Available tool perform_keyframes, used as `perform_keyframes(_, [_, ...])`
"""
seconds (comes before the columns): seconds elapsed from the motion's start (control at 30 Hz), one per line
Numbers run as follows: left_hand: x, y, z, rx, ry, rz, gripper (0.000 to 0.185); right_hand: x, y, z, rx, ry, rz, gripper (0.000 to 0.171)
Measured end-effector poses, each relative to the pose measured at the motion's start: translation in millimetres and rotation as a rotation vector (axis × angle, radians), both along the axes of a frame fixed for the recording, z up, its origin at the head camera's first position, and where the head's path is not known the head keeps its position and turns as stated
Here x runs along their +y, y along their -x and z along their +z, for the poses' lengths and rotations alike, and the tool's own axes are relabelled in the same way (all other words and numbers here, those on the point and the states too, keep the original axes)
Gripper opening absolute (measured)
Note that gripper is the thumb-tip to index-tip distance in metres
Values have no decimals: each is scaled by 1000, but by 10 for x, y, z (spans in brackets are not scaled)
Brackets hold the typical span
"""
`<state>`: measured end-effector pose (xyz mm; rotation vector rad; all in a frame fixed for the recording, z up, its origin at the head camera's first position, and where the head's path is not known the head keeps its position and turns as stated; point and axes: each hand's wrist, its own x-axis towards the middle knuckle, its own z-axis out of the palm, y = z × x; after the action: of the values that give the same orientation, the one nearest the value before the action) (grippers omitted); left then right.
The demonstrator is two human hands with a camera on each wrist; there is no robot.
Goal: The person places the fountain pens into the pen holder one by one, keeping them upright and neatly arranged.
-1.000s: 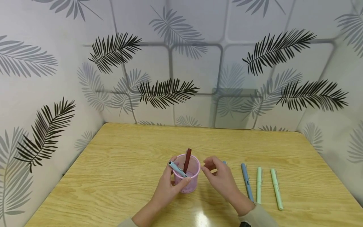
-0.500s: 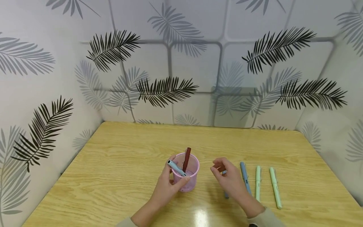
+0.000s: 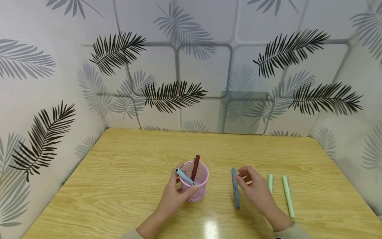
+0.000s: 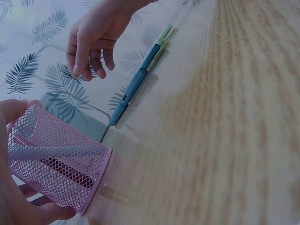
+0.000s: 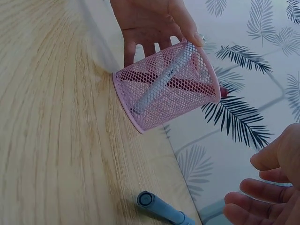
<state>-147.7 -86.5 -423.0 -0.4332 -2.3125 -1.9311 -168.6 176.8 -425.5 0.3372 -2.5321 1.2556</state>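
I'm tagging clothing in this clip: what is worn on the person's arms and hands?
Both hands, the left hand and the right hand, are bare, with no gloves. Pale beige sleeve cuffs show at the wrists along the bottom edge of the head view. No ring or watch is clearly visible.

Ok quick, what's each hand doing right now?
Left hand: grips the pink mesh pen cup.
Right hand: open, holding nothing, beside the dark blue pen on the wooden table.
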Motion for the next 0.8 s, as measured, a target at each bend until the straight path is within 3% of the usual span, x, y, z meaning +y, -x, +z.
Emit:
perform_keyframes(0.3, [-8,-3,7,-45,-13,-5,76,262,-22,12,49,-46,-55,17])
perform_keyframes(0.6, [-6,1,-3,-55,-30,-6,75,628,-19,67,63,-105,-167,22])
perform_keyframes(0.8, [1,-5,4,-52,-29,-6,76,826,-51,53,10,-147,-203,28])
